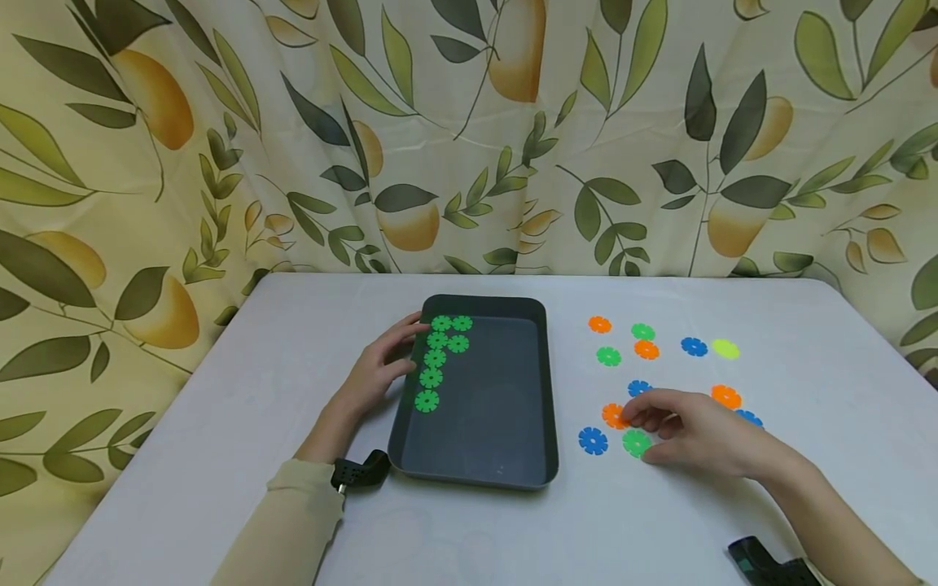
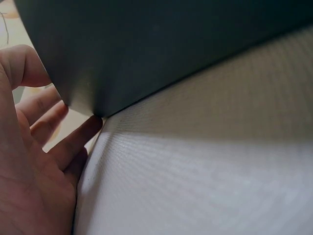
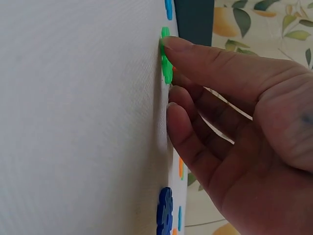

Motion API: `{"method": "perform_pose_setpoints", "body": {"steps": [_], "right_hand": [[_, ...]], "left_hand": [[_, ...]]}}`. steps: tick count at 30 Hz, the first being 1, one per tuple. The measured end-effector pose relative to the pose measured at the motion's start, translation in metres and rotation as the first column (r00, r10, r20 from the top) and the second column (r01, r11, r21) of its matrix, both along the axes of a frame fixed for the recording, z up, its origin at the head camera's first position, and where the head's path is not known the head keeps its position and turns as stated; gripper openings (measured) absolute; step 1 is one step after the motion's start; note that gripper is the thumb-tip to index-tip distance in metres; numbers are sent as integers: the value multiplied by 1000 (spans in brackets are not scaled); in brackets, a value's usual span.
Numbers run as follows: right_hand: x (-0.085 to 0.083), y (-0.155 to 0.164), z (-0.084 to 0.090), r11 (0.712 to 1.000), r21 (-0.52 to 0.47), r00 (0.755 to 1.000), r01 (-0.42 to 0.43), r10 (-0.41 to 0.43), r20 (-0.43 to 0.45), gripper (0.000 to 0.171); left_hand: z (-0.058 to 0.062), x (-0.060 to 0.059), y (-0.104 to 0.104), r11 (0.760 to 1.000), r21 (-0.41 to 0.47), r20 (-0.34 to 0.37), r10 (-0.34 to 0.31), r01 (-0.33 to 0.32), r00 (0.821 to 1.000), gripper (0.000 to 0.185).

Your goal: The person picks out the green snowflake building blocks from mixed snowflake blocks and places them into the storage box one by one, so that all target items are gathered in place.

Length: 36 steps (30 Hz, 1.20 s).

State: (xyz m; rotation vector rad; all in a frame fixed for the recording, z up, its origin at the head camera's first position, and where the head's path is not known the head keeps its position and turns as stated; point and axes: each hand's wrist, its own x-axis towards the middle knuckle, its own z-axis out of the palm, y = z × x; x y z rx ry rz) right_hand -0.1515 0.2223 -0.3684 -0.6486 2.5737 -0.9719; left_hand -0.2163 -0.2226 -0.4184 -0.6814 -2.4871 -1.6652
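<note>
My left hand point(image 1: 377, 366) rests at the left side of a dark grey rectangular tray point(image 1: 487, 431), its fingertips at the rim. In the left wrist view, the relaxed fingers of that hand point(image 2: 49, 122) touch the tray's outer wall point(image 2: 161, 44). Inside the tray, several green flower-shaped discs point(image 1: 431, 378) lie along the left edge. My right hand point(image 1: 703, 431) reaches over loose discs on the table, fingers bent, with its thumb tip at the edge of a green disc point(image 1: 636, 443). The right wrist view shows the thumb overlapping this green disc point(image 3: 167, 58), its other fingertips close to the tabletop.
Loose discs lie right of the tray: a blue disc point(image 1: 593, 440), an orange disc point(image 1: 614, 416), a yellow-green disc point(image 1: 725, 348) and several others. A white cloth point(image 1: 469, 537) covers the table. Behind it hangs a leaf-and-fruit patterned curtain point(image 1: 308, 163).
</note>
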Motion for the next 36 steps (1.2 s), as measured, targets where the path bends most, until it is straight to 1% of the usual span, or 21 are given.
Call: {"method": "perform_pose_setpoints", "body": {"steps": [11,17,23,31,36], "right_hand": [[0,-2,0,1000,7,999,-25,25,-25,33],[1,-4,0,999,40,999,-24,25,-30,33],[3,-5,-1,998,52,999,-25,26,-18,34],[3,-6,1,997,63,997,-54,58,-59,34],[3,-5,2,997,57,996,-58,61,-58,33]], "left_hand": [[-2,-1,-1,1000,8,-10,-5,5,1000,56],[-1,0,-2,1000,7,-3,1,-1,1000,56],[-1,1,-1,1000,14,7,3,-3,1000,56],[2,2,1,1000,7,12,4,-4,1000,57],[1,1,1,1000,-1,9,2,-2,1000,57]]}}
